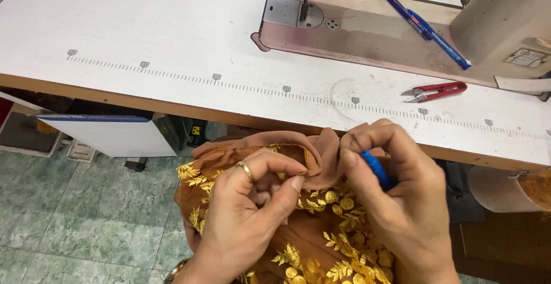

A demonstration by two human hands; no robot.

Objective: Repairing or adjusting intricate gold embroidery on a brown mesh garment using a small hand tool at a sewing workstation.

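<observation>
Brown fabric (pixel 298 226) with gold leaf embroidery sits bunched in your lap, below the front edge of the worktop (pixel 172 43). A plain folded edge of it is raised between your two hands. Your left hand (pixel 247 215), ring on one finger, pinches that fold: grip clenched on the fabric, thumb and forefinger meeting at the crease. Your right hand (pixel 396 198) is closed around a small blue tool (pixel 376 169), its tip hidden at the fold; fingertips also touch the fabric.

On the worktop: printed ruler marks run along the front. Red thread snips (pixel 436 91) lie to the right. Sewing machine (pixel 367 25) behind them, two blue pens (pixel 419 22) resting on its bed. Green tiled floor (pixel 74 215) at left.
</observation>
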